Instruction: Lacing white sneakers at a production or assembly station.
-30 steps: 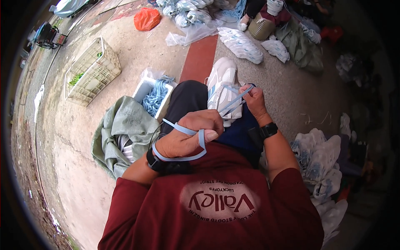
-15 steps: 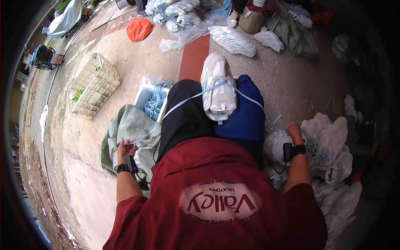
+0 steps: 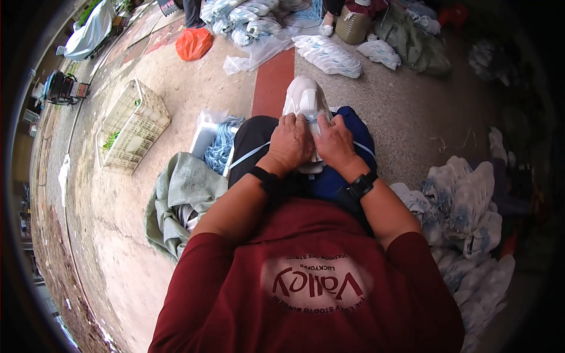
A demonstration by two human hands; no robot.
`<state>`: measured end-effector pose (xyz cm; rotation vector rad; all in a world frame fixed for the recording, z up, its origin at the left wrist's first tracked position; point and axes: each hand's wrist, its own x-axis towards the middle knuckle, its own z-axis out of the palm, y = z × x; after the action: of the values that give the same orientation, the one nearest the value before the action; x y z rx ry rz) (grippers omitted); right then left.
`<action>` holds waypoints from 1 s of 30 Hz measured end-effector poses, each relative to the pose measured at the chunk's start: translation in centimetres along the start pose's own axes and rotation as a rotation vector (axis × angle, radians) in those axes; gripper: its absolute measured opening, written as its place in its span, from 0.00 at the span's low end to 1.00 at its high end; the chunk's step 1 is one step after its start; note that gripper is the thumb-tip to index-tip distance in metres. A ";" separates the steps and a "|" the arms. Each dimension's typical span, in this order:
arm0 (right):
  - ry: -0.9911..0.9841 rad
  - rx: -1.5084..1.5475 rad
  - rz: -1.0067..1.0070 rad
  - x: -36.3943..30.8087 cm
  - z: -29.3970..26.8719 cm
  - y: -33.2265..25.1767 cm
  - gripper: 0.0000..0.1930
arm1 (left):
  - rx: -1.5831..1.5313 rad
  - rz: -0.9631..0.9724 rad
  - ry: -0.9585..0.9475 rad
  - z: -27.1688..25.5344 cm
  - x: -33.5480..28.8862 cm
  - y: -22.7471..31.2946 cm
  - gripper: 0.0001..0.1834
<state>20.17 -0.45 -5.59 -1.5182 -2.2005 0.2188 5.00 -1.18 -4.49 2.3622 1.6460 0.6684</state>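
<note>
A white sneaker (image 3: 303, 94) rests on my lap with its toe pointing away from me. My left hand (image 3: 288, 142) is closed over the left side of its lacing, fingers bent inward. From the other side my right hand (image 3: 337, 143) is closed too, thumb and fingers pinched close to the left hand. Both seem to grip the light blue shoelace (image 3: 250, 154) at the eyelets; the exact pinch is hidden by the fingers. One lace end trails left across my dark trouser leg, the other to the right over the blue cloth (image 3: 360, 132).
Left of my knee stands a white box of blue laces (image 3: 220, 144), beside a grey-green sack (image 3: 191, 185). Farther left is a cream plastic crate (image 3: 135, 126). White sneakers (image 3: 462, 200) pile up at my right. More shoes (image 3: 326, 56) and a person's foot (image 3: 328, 29) are ahead.
Both hands have come in from wide apart at either side to the sneaker's lacing. The lace, earlier stretched out on both sides, now hangs slacker along my legs.
</note>
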 end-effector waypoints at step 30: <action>0.058 0.095 0.086 -4.8 -7.4 12.6 0.06 | -0.523 -0.277 -0.042 -5.0 -4.7 -16.5 0.01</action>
<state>35.56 -0.96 -5.17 -1.5494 -2.0522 0.2981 -12.49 0.06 -7.85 1.7363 1.5099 0.8587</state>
